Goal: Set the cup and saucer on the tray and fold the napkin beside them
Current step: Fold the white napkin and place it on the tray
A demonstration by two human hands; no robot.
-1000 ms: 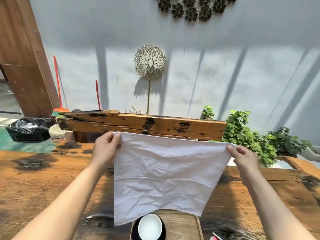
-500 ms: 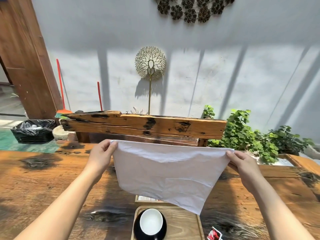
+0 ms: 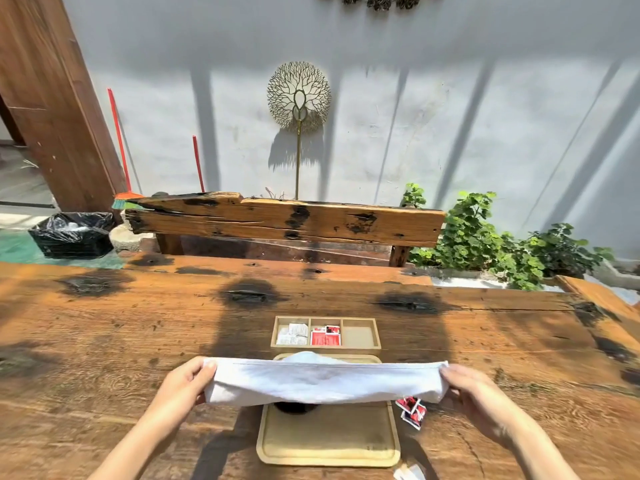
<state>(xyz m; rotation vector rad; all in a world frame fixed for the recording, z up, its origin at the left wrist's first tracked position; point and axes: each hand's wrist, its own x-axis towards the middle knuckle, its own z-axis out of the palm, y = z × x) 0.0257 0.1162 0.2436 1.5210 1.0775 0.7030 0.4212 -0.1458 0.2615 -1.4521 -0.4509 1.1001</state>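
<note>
A white napkin [image 3: 322, 381] is stretched flat and wide between my two hands, low above the far part of the light wooden tray [image 3: 329, 441]. My left hand [image 3: 188, 382] pinches its left end and my right hand [image 3: 469, 384] pinches its right end. The napkin hides most of the cup and saucer; only a dark sliver of the saucer [image 3: 294, 407] shows under its near edge, on the tray's far left. The near part of the tray is bare.
A three-part wooden box [image 3: 325, 333] with white and red sachets sits just beyond the tray. Loose red sachets [image 3: 412, 410] lie at the tray's right edge, a white one [image 3: 408, 472] near its front corner. A rough wooden bench [image 3: 284, 220] stands behind the table.
The napkin, held up and hanging a second ago, has come down and now lies spread low over the cup and saucer. My view has tilted down toward the table.
</note>
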